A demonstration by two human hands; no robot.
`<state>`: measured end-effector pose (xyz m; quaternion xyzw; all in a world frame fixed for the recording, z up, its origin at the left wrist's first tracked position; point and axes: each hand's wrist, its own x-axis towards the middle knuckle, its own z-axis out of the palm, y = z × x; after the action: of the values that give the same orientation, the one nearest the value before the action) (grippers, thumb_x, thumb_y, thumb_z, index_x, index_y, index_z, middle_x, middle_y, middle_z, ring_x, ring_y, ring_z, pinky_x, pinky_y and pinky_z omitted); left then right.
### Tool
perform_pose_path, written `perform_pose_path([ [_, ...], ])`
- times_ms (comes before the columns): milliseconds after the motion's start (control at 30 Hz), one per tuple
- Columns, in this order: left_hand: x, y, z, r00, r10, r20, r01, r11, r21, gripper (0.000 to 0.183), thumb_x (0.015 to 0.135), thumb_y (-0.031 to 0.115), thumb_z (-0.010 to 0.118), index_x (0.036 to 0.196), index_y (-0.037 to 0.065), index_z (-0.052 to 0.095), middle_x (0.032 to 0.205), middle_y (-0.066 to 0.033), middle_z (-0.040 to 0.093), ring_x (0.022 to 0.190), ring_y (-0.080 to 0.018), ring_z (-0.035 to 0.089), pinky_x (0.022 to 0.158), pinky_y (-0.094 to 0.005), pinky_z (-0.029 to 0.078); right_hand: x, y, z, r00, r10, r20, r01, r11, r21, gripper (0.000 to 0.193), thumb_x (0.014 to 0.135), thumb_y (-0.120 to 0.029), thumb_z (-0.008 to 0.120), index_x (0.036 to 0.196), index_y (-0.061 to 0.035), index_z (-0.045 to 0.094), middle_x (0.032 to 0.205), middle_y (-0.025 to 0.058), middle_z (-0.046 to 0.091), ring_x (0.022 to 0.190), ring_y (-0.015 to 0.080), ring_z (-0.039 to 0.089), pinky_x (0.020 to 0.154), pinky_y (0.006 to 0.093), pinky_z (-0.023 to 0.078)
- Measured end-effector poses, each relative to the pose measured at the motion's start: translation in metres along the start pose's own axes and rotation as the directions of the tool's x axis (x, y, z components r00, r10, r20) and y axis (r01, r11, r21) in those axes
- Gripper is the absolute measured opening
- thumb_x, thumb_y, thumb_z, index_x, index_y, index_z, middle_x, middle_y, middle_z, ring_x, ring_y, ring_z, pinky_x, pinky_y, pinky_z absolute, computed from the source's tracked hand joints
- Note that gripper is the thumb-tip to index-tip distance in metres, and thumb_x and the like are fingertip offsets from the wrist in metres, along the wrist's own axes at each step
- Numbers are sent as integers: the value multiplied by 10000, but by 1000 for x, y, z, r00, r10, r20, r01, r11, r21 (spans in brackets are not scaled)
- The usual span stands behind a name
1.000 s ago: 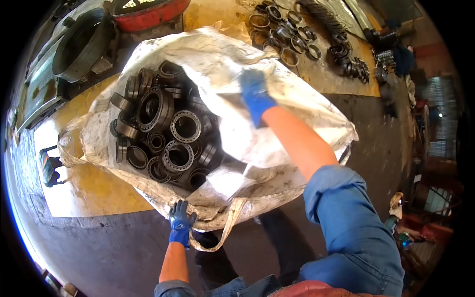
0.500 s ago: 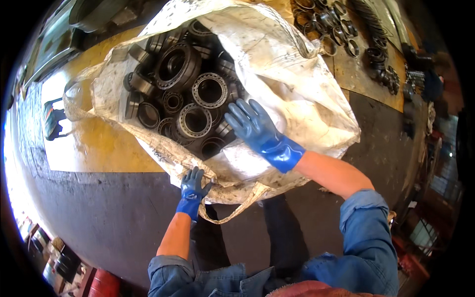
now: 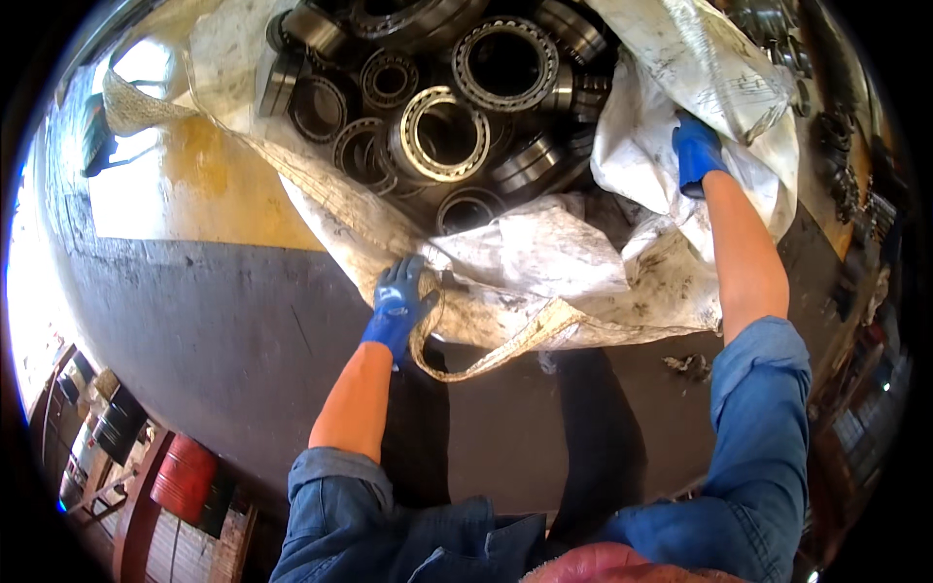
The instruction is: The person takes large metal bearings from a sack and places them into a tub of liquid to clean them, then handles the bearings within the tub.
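A big, dirty white woven sack (image 3: 569, 255) lies wide open before me, full of metal roller bearings. Several ring-shaped bearings show inside, among them a bright one (image 3: 478, 146) and a larger one (image 3: 530, 97). My left hand (image 3: 397, 303), in a blue rubber glove, is closed on the sack's near rim, beside a looped strap (image 3: 515, 352). At the right, my right hand (image 3: 699, 155), gloved the same, presses into the sack's white side. Folds of cloth hide its fingers. No bearing shows in either hand.
Dark floor plate (image 3: 214, 330) lies around the sack, with a yellow sheet (image 3: 233, 189) at the left. Loose bearing parts (image 3: 777, 39) lie at the far right. A red drum (image 3: 185, 478) stands at the lower left. A crumpled scrap (image 3: 688, 366) lies near my right leg.
My right hand has moved right, from over the bearings to the sack's right side, and the cloth there is pushed outward. My left hand stays at the near rim. The view has shifted closer.
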<state>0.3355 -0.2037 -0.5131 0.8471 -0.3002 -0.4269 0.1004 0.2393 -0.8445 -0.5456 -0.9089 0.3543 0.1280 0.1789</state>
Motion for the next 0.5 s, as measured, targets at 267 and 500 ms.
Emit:
perform_pose_path([
  [267, -9, 23, -30, 997, -44, -59, 45, 999, 6, 746, 867, 455, 696, 1468, 82, 462, 1503, -166, 492, 1385, -328, 467, 1172, -447, 327, -76, -107, -59, 943, -277, 185, 289, 956, -44, 407, 983, -168, 557, 1365, -31, 557, 1226, 247, 659, 1124, 365, 644, 996, 383, 498],
  [500, -100, 30, -166, 943, 62, -326, -82, 995, -49, 639, 837, 394, 736, 1370, 97, 546, 1381, -148, 591, 1275, -318, 561, 1095, -450, 419, -306, -140, -150, 948, -318, -24, 315, 946, -84, 194, 930, -214, 593, 1001, -95, 729, 868, 217, 707, 793, 411, 683, 719, 506, 546],
])
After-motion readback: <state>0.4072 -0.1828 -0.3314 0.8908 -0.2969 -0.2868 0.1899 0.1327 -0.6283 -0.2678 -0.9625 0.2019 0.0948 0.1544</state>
